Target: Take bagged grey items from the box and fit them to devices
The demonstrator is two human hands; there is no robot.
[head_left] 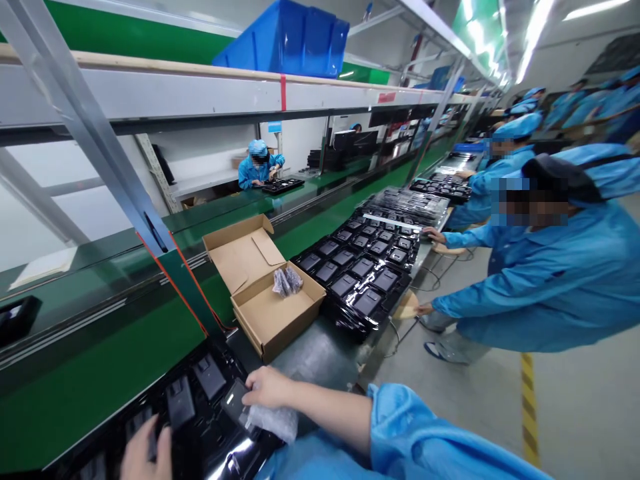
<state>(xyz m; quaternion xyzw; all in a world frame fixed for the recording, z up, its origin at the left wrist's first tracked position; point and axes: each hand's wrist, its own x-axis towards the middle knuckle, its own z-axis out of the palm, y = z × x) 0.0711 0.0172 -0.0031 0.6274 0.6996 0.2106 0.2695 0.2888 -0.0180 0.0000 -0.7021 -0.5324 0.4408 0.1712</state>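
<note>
Hands at a black tray [210,427] on the green conveyor line [100,373]

An open cardboard box [265,293] sits just beyond. Right hand [267,388] pinches a dark module [235,402] and clear bag [275,421], module's long axis pointing up-left; left hand [143,450] rests open on the tray.

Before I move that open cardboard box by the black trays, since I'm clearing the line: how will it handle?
The cardboard box is probably light: only a small plastic bag lies inside. Its open lid may flop when lifted. It would likely slide easily on the smooth green belt.
</note>
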